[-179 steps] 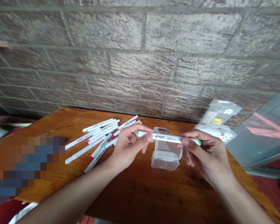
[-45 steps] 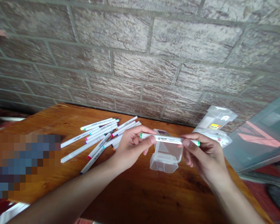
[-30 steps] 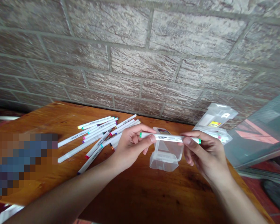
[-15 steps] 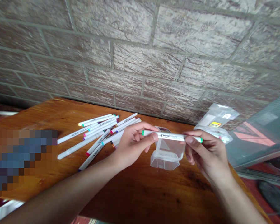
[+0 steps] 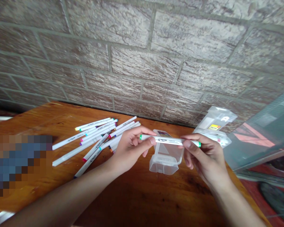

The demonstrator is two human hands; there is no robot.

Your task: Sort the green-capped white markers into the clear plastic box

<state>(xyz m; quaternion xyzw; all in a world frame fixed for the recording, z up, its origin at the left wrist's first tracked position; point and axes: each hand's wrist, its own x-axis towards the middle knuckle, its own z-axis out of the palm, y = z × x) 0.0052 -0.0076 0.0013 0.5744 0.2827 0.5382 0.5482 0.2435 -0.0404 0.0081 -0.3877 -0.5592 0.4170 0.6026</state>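
Observation:
A white marker [image 5: 169,141] with green ends is held level between my two hands, above the table. My left hand [image 5: 133,145] pinches it near its left end, thumb in front. Near the right end, my right hand [image 5: 204,156] grips it between thumb and fingers. Behind and below the marker, a clear plastic case [image 5: 164,164] stands open on the table. Several white markers [image 5: 97,134] with coloured ends lie in a loose pile left of my left hand, which partly hides some of them.
A second clear case [image 5: 214,121] with a yellow label stands open at the table's back right, with something inside. The wooden table [image 5: 142,201] meets a stone-block wall [image 5: 132,63]. A glass panel [image 5: 269,126] is at the right. A pixelated patch covers the left.
The whole view has shifted slightly, so the table things appear a little further left and lower. Both hands keep the same hold on the green-ended marker.

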